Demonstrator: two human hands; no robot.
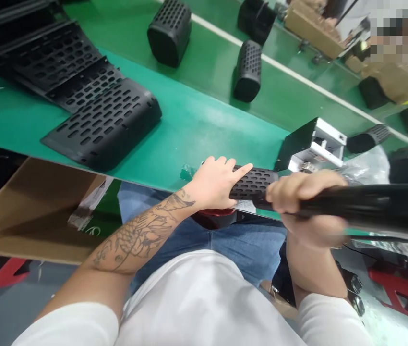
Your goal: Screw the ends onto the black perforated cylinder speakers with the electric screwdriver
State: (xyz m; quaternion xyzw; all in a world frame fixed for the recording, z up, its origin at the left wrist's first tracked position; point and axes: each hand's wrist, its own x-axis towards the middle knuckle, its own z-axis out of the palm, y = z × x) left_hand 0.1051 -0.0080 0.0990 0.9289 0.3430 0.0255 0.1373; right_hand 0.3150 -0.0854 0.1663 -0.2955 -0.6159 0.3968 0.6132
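Our left hand lies flat on the perforated black sleeve at the near edge of the green counter; no closed grip, palm pressing. Right hand is wrapped around the black rod. Sleeve's long axis runs left-right, in line with the rod. Best we keep both coaxial and pin the sleeve so it can't roll.

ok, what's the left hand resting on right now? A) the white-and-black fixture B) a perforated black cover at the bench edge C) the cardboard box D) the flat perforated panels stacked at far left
B: the left hand lies on the perforated black cover at the near edge of the green bench, while the right hand grips a long black tool.
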